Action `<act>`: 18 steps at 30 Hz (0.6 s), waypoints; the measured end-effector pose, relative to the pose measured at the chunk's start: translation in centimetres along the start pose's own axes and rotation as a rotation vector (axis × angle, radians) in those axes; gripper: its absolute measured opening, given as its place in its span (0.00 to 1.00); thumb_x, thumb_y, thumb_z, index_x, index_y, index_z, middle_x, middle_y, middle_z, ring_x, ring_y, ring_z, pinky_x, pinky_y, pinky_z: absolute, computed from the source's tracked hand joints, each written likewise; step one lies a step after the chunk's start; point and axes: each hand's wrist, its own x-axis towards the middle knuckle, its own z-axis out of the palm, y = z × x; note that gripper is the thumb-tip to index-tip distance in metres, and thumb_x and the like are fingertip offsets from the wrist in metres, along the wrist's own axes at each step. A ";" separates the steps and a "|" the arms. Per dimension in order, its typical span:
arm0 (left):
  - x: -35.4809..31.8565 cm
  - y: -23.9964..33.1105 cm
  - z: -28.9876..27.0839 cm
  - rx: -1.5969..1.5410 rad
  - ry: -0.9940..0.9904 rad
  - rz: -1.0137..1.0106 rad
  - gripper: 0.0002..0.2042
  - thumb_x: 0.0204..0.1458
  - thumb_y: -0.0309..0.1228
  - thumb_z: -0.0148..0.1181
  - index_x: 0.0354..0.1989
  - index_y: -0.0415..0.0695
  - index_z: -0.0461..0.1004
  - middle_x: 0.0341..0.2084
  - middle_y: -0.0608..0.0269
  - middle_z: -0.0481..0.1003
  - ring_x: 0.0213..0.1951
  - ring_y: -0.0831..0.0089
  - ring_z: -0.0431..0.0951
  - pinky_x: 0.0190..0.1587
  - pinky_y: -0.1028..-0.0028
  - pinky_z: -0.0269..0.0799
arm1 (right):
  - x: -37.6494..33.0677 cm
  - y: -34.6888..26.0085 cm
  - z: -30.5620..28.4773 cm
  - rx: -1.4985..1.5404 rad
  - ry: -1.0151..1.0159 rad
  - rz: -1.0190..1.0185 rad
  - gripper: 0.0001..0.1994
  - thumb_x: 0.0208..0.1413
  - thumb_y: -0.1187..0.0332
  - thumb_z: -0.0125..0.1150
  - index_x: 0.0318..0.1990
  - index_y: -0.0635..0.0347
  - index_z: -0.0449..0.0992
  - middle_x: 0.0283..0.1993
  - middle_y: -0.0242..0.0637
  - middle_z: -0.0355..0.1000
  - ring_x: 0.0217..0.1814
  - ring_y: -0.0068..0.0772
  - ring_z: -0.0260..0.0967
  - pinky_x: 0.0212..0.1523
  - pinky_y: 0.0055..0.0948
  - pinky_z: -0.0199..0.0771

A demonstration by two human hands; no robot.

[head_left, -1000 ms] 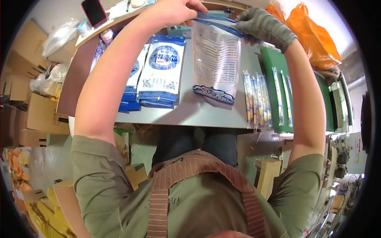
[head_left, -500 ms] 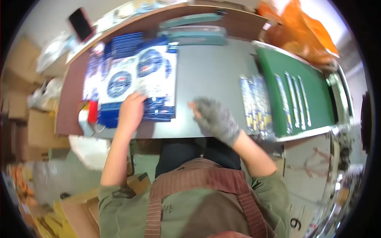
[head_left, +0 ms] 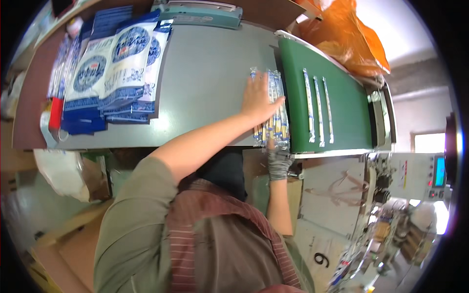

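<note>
I am leaning over a grey surface [head_left: 195,83], my bare left hand [head_left: 257,100] resting on a bundle of slender, clear-wrapped sticks [head_left: 278,117] at one o'clock. Its fingers are lying extended across the wrappers, not clenched. My gloved right hand [head_left: 280,163], toward four o'clock, is meeting the bundle's near end; whether its fingers are grasping or merely touching, I cannot tell. I seem to be gathering the bundle between both hands; the next move is probably calling for an even squeeze, as the slick wrappers could slide apart.

At two o'clock, three more sticks [head_left: 319,112] are lying separately on a green belt [head_left: 351,102]. Blue-and-white pouches [head_left: 131,44] are overlapping at ten, and a long teal case [head_left: 200,18] is sitting near half past eleven. An orange plastic bag [head_left: 347,39] is slumping beyond the belt, between one and two. Farther off, a blue screen [head_left: 440,171] is glowing at three; a cardboard box [head_left: 73,244] is standing at eight.
</note>
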 end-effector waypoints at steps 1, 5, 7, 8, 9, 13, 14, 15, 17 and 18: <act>0.4 0.5 0.9 0.128 -0.009 -0.071 0.42 0.49 0.48 0.59 0.66 0.35 0.49 0.67 0.41 0.46 0.68 0.43 0.46 0.68 0.53 0.44 | 1.5 -4.6 0.1 0.324 0.014 -0.059 0.35 0.53 0.49 0.60 0.61 0.64 0.61 0.59 0.47 0.66 0.59 0.45 0.65 0.60 0.38 0.63; 1.7 -0.8 0.0 0.325 -0.079 -0.074 0.41 0.43 0.37 0.62 0.68 0.42 0.50 0.69 0.50 0.44 0.68 0.41 0.43 0.67 0.50 0.44 | 4.2 -10.1 0.1 -0.052 -0.123 -0.283 0.28 0.50 0.52 0.62 0.53 0.62 0.70 0.55 0.49 0.69 0.55 0.48 0.67 0.55 0.38 0.68; 2.2 -4.9 -3.8 0.340 -0.069 -0.036 0.41 0.43 0.34 0.62 0.68 0.47 0.50 0.70 0.53 0.43 0.68 0.41 0.43 0.67 0.48 0.44 | 4.8 -14.3 -2.5 0.044 -0.038 -0.407 0.24 0.51 0.53 0.62 0.50 0.60 0.72 0.53 0.48 0.71 0.52 0.47 0.69 0.53 0.37 0.70; 2.2 -6.8 -5.7 0.319 -0.046 0.001 0.41 0.42 0.33 0.63 0.68 0.50 0.51 0.70 0.54 0.41 0.68 0.41 0.42 0.66 0.45 0.44 | 4.5 -14.8 -4.3 0.111 -0.187 -0.400 0.20 0.52 0.56 0.61 0.49 0.59 0.74 0.51 0.46 0.72 0.51 0.47 0.70 0.51 0.36 0.71; 1.8 -7.4 -7.4 0.332 -0.053 0.010 0.41 0.42 0.33 0.63 0.68 0.50 0.51 0.70 0.54 0.41 0.68 0.41 0.42 0.66 0.45 0.44 | 4.6 -14.8 -6.1 0.176 -0.335 -0.387 0.17 0.54 0.59 0.61 0.47 0.58 0.75 0.50 0.44 0.73 0.49 0.47 0.72 0.50 0.36 0.73; 0.6 -4.4 -12.6 0.650 -0.110 -0.122 0.42 0.46 0.48 0.62 0.69 0.53 0.49 0.71 0.54 0.37 0.69 0.41 0.39 0.63 0.36 0.40 | 9.6 -6.4 -12.4 -0.015 0.208 -0.176 0.20 0.57 0.62 0.58 0.57 0.56 0.70 0.55 0.49 0.69 0.55 0.46 0.69 0.56 0.39 0.68; 0.8 -3.5 -12.8 0.498 -0.193 -0.149 0.42 0.48 0.54 0.60 0.70 0.54 0.48 0.71 0.54 0.36 0.69 0.42 0.38 0.62 0.34 0.39 | 10.0 -3.4 -12.4 -0.253 0.276 -0.101 0.22 0.58 0.62 0.56 0.59 0.56 0.68 0.58 0.50 0.67 0.56 0.47 0.68 0.57 0.39 0.68; 1.2 -4.9 -13.0 0.371 -0.116 -0.129 0.43 0.50 0.60 0.54 0.70 0.52 0.47 0.71 0.53 0.36 0.70 0.44 0.38 0.64 0.37 0.38 | 9.6 -3.7 -11.5 -0.245 0.282 -0.095 0.22 0.58 0.62 0.56 0.59 0.56 0.68 0.58 0.50 0.67 0.56 0.47 0.68 0.57 0.39 0.68; 1.7 -6.7 -13.5 0.282 0.012 -0.168 0.43 0.50 0.60 0.53 0.70 0.50 0.47 0.71 0.50 0.38 0.70 0.44 0.39 0.65 0.41 0.39 | 9.4 -5.6 -10.0 -0.402 0.062 -0.256 0.22 0.60 0.62 0.53 0.61 0.57 0.66 0.61 0.51 0.64 0.59 0.51 0.65 0.58 0.39 0.67; 1.7 -7.7 -13.8 0.184 0.140 -0.217 0.43 0.51 0.59 0.53 0.69 0.47 0.47 0.70 0.48 0.39 0.70 0.45 0.39 0.66 0.44 0.40 | 8.9 -7.9 -8.4 -0.314 0.038 -0.230 0.23 0.60 0.60 0.52 0.61 0.58 0.66 0.61 0.51 0.63 0.62 0.55 0.61 0.61 0.40 0.63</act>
